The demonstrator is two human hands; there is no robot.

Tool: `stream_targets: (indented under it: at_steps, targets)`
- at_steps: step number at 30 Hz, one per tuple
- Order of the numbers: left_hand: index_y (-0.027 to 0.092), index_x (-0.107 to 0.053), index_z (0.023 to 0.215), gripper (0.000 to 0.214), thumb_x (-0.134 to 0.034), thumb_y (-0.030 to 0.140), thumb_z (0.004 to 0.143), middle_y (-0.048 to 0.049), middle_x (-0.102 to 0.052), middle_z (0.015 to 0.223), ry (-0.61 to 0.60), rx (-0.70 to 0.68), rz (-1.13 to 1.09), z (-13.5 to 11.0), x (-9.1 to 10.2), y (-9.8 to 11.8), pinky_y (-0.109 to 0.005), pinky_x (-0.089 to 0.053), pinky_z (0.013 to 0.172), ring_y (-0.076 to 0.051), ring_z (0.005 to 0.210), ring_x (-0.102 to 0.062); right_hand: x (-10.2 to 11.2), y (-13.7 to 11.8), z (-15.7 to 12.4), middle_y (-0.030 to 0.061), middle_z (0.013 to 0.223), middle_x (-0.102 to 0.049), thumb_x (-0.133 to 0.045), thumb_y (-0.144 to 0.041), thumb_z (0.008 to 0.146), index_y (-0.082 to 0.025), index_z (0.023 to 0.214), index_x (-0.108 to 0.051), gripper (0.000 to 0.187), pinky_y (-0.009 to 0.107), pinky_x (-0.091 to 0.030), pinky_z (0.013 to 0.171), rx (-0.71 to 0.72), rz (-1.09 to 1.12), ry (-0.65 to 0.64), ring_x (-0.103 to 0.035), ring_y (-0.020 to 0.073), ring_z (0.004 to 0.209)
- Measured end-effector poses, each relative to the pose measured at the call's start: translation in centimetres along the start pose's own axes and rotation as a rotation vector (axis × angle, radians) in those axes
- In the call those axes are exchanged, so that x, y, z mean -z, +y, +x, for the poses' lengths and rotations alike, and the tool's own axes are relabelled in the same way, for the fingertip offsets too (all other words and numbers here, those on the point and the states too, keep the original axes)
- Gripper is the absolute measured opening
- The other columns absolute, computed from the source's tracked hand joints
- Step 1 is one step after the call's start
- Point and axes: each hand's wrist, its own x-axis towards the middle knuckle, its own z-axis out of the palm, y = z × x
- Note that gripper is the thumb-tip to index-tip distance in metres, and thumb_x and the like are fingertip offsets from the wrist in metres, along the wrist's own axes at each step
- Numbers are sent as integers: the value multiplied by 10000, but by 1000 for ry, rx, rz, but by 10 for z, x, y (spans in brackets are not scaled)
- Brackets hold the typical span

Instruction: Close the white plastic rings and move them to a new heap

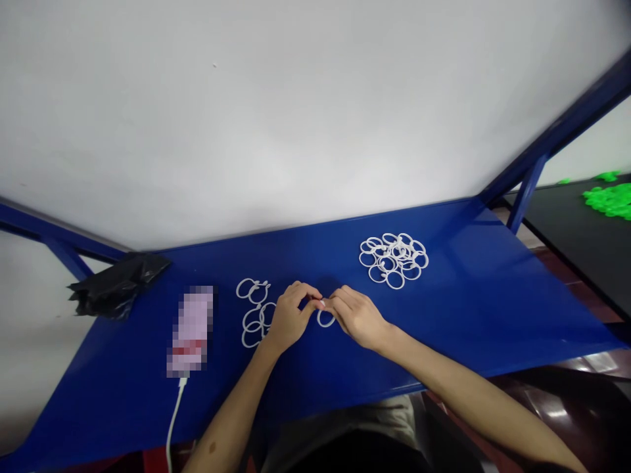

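Both forearms are showing bare from the bottom edge of the head view up to the wrists, with no sleeve, watch, bracelet or glove on either. The left hand [288, 318] is wearing no ring that can be made out, and the same is showing on the right hand [357, 318]. A small dark mark is sitting on the left forearm near the elbow. Below, between the arms, the person is wearing a light beige or khaki garment, with something dark beneath it.
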Motion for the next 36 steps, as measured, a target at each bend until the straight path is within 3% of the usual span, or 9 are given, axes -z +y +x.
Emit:
stream_targets:
  at_steps: [4, 7, 9, 13, 18, 21, 26, 31, 36]
  targets:
    - [210, -655, 975, 228, -594, 429, 945, -30, -706, 889, -32, -20, -107, -2, 0, 2, -321, -505, 801, -177, 832, -654, 4, 2, 3, 54, 754, -631, -451, -250, 1036, -188, 846, -589, 243, 319, -417, 655, -130, -83, 45, -540, 178, 689]
    - [218, -651, 1066, 202, -595, 375, 951, -31, -714, 924, -51, -34, -52, -3, -4, 1, -342, -516, 850, -183, 882, -665, 6, 5, 3, 53, 712, -620, -470, -279, 1025, -187, 839, -594, 242, 328, -421, 637, -206, -131, 46, -550, 186, 655]
    - [224, -652, 1088, 170, -557, 306, 972, -27, -715, 941, -20, -50, 23, -3, -6, -1, -354, -516, 870, -178, 898, -661, 8, 8, 4, 82, 823, -667, -498, -318, 1016, -170, 975, -619, 195, 334, -473, 683, -235, -82, 59, -611, 205, 748]
    - [219, -662, 1055, 180, -495, 254, 999, -35, -722, 966, 29, -100, 87, -2, -7, -3, -362, -512, 873, -176, 903, -639, 16, 12, 7, 114, 1150, -671, -491, -258, 1017, -197, 1199, -590, 216, 378, -531, 879, -136, 119, 11, -634, 219, 1027]
    - [225, -666, 1046, 205, -464, 236, 1012, -24, -723, 918, 9, -140, 135, -1, -5, -1, -365, -495, 869, -182, 880, -619, 20, 19, 6, 84, 1080, -691, -472, -176, 1015, -194, 1097, -641, 189, 359, -536, 882, 4, 233, -115, -621, 196, 997]
    - [235, -642, 1144, 231, -451, 231, 1013, -40, -719, 1032, 57, -161, 214, 1, 4, -5, -387, -474, 934, -198, 968, -614, 23, 30, 6, 79, 1041, -700, -486, -193, 1014, -194, 1072, -649, 173, 371, -532, 854, -18, 200, -87, -622, 204, 955]
    - [169, -661, 1136, 294, -477, 334, 977, -157, -673, 1061, 287, 149, 695, 4, 34, -28, -486, -444, 876, -333, 1015, -574, 41, 76, 0, 88, 940, -707, -540, -207, 986, -197, 984, -665, 125, 417, -491, 829, -311, -125, 209, -571, 252, 909]
    - [134, -673, 1127, 399, -477, 437, 956, -196, -672, 1012, 211, 327, 920, 0, 46, -38, -495, -426, 810, -380, 984, -566, 48, 116, -12, 96, 853, -710, -595, -255, 949, -190, 901, -680, 118, 420, -450, 793, -517, -414, 302, -523, 279, 904]
    - [164, -670, 1154, 363, -446, 373, 958, -142, -697, 1053, 140, 376, 861, 3, 42, -36, -476, -443, 846, -356, 1007, -571, 43, 122, -13, 91, 871, -717, -601, -240, 920, -184, 853, -677, 115, 398, -423, 801, -592, -464, 268, -517, 282, 930]
